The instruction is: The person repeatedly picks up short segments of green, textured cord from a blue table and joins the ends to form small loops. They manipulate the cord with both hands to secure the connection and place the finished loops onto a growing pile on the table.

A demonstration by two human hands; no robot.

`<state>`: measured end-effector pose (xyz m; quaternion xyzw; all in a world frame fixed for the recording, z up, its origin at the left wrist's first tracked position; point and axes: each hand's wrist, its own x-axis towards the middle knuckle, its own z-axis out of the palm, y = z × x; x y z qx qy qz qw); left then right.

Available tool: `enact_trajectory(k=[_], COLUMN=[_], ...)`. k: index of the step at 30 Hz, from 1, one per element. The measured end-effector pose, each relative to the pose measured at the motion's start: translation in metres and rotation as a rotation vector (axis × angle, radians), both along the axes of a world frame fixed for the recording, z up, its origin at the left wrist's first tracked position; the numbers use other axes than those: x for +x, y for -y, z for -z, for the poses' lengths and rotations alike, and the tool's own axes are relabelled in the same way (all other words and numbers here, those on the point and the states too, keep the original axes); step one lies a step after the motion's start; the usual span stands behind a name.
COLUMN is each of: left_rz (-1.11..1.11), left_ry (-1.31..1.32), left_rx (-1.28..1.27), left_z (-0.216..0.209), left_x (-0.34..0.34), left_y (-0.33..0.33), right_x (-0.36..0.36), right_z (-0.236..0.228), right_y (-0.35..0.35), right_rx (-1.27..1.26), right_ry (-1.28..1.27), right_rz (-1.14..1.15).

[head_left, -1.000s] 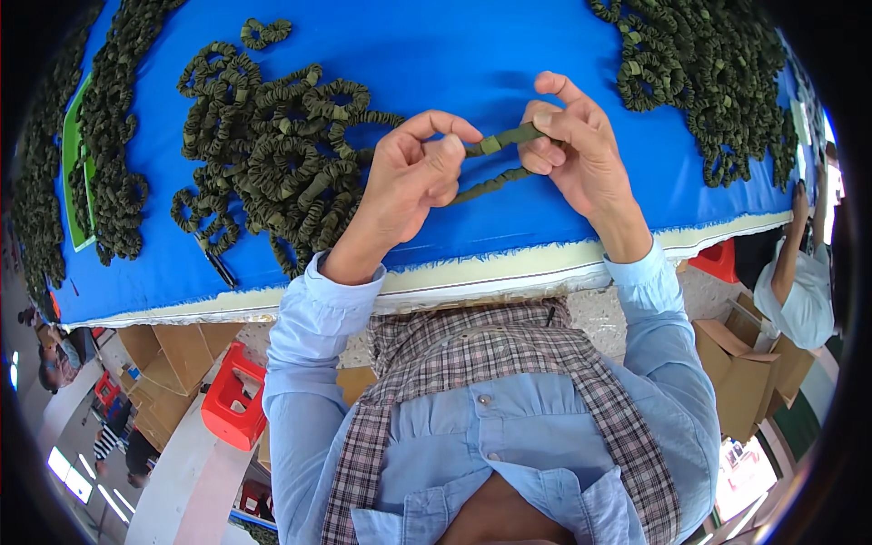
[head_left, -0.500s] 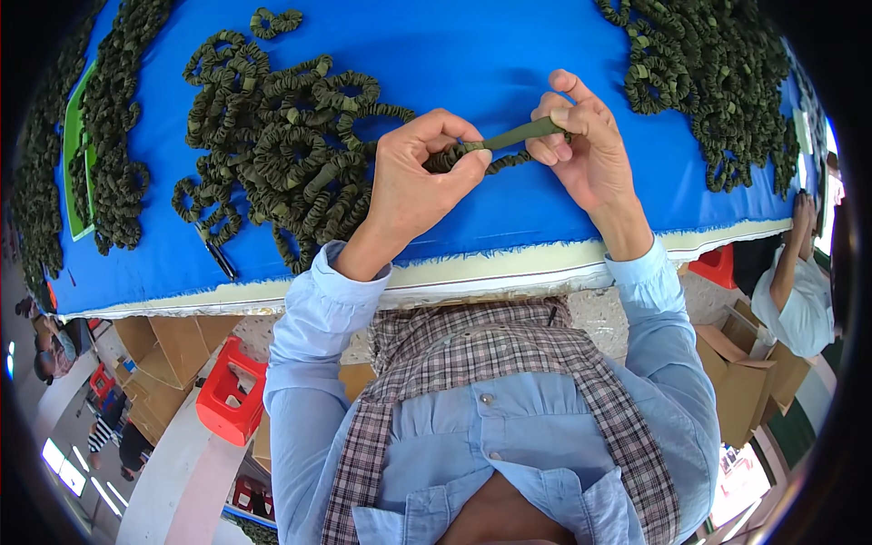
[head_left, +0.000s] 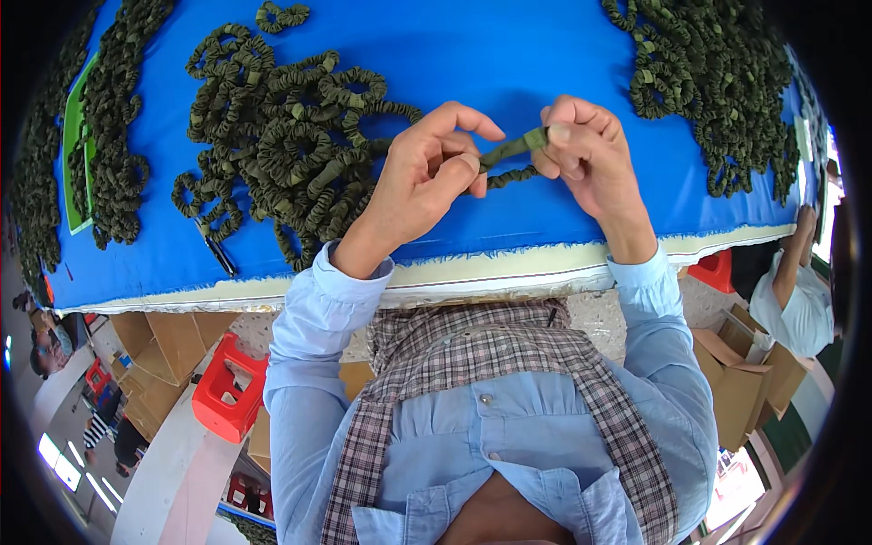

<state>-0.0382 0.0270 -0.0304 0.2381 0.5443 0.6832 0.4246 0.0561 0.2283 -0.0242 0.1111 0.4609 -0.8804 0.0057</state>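
In the head view, a green fabric band (head_left: 513,151) is held at one o'clock from centre, above the blue-covered desk (head_left: 527,218). The left hand (head_left: 422,182), index finger lifted, pinches its nine o'clock end; the right hand (head_left: 595,159), fingers curled, pinches its two o'clock end. From the band, a gathered-ring heap (head_left: 295,150) lies at nine o'clock, a pen (head_left: 221,258) at eight.

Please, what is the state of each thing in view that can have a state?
Left bare hand: pinching, forefinger raised.
Right bare hand: pinching.
Dark-green gathered fabric band: held between both hands.
Dark-green fabric rings left of centre: heaped.
Slim black pen-like tool: lying flat.
Blue table cover: spread, near edge frayed.
Brown cardboard box at right: open.
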Motion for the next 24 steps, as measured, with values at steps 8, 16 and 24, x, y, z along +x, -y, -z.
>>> enact_trajectory(k=[8, 16, 24], left_rz=[-0.227, -0.283, -0.205], left_ry=[-0.523, -0.501, -0.168], left_rx=[0.011, -0.05, -0.026], left_z=[0.005, 0.013, 0.007], left_x=[0.014, 0.015, 0.008], left_y=[-0.019, -0.021, -0.01], right_x=[-0.001, 0.0, -0.003], right_z=[0.002, 0.004, 0.004], right_y=[0.016, 0.017, -0.008], right_rx=[0.132, 0.249, 0.045], right_ry=[0.092, 0.045, 0.002], right_rz=[-0.004, 0.06, 0.197])
